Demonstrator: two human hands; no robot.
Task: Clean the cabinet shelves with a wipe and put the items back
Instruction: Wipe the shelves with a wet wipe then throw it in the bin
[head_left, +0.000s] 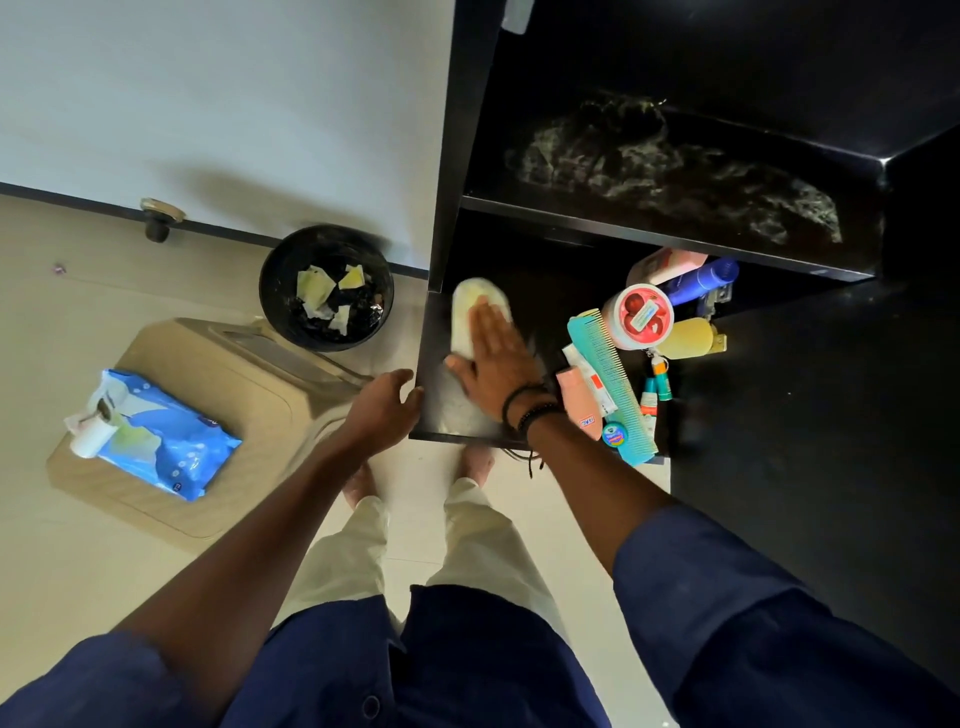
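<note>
My right hand (493, 358) lies flat, fingers together, pressing a pale wipe (470, 312) onto the lower shelf (447, 415) of the black cabinet. My left hand (384, 410) grips the shelf's front left corner. The upper shelf (675, 171) shows wet streaks. On the right half of the lower shelf lie a teal comb (613, 384), a round red-and-white jar (639, 317), a yellow bottle (691, 338), a dark blue bottle (701, 280), a pink tube (579, 400) and small tubes (655, 384).
A blue pack of wipes (161, 436) lies on a beige stool (218, 499) on the floor to the left. A black bin (326, 288) with used wipes stands by the white wall. My bare feet (472, 462) are under the shelf's front edge.
</note>
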